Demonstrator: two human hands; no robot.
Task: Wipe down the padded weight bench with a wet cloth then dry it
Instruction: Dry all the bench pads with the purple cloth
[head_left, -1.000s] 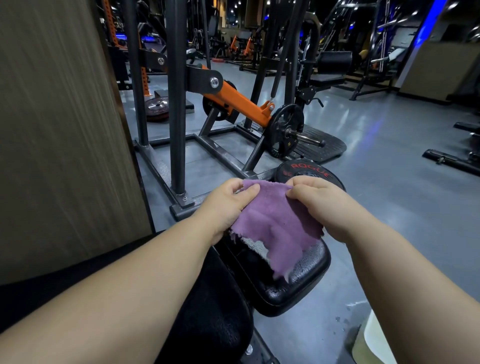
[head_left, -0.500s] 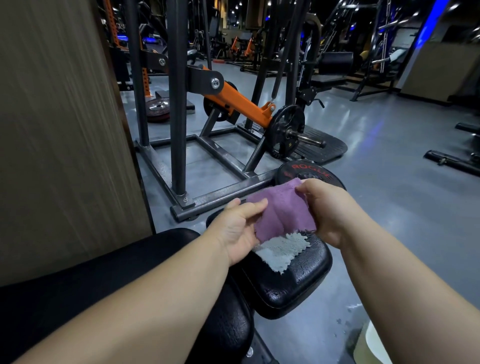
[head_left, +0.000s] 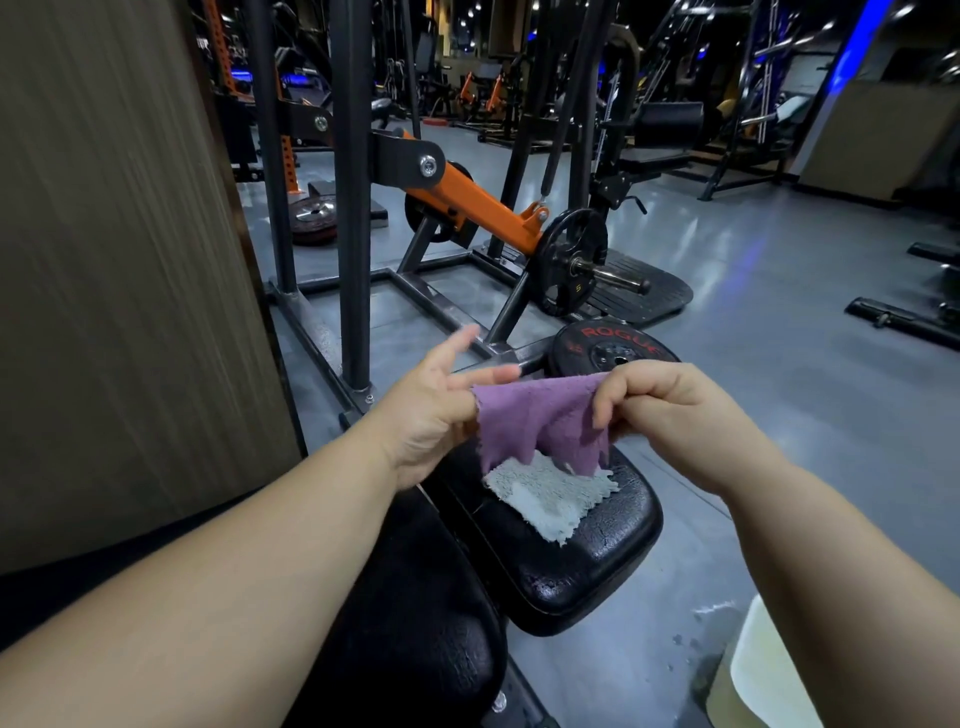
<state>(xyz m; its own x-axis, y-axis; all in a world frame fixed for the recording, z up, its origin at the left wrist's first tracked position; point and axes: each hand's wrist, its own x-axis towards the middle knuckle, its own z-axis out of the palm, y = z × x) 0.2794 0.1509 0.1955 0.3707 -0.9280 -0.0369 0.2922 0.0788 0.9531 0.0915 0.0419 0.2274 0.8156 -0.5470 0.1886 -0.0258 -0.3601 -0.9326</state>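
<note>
The left hand (head_left: 431, 415) and right hand (head_left: 675, 410) each pinch a top corner of the purple cloth (head_left: 540, 421), which hangs soft, light and floppy just over the bench pad (head_left: 597, 566), so the corners look best to hold.

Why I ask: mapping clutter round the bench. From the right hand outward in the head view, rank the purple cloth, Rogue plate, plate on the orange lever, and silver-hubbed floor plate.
1. purple cloth, pinched in the right hand.
2. Rogue plate, just beyond, on the floor.
3. plate on the orange lever, farther ahead.
4. silver-hubbed floor plate, far back left.
</note>
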